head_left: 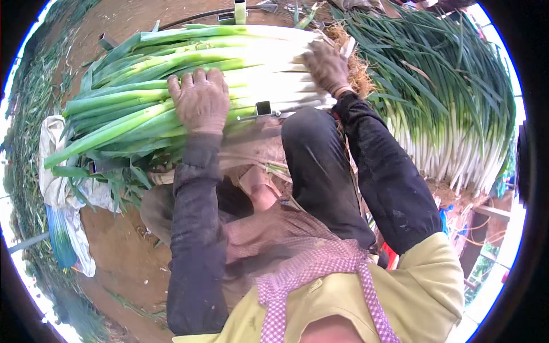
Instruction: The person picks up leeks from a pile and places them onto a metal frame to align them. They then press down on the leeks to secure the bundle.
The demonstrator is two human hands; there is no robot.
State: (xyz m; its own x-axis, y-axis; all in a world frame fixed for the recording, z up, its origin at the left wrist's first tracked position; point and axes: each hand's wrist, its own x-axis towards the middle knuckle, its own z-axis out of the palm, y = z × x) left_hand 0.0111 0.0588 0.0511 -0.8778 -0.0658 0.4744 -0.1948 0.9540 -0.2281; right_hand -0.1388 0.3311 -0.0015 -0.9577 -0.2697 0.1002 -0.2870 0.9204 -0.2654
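A thick layer of long green onions [246, 63] was laid crosswise before the person, supported on a metal frame [263, 108] whose square tube ends were exposed along the near and far edges. At the left, the leaf tips were spread unevenly past the frame, over a white sack [51, 137]. At the right, the white stalks were ended by tangled brown roots [360, 74], and that side was closely bordered by a second heap of onions [446, 103], stood with white stalks towards the person.

The left hand [200, 102] was laid palm down on the green leaves near the near edge, its fingers slightly spread and bent over them; its thumb could not be made out. The right hand [329, 67] was set on the white stalks just beside the roots; its fingers were blurred, and whether anything was pinched could not be told.

The near edge was closely crowded by a raised knee [311, 134] in dark cloth. More room was offered at the lower left, where brown soil [126, 246] was bounded by strewn green leaves [31, 143].
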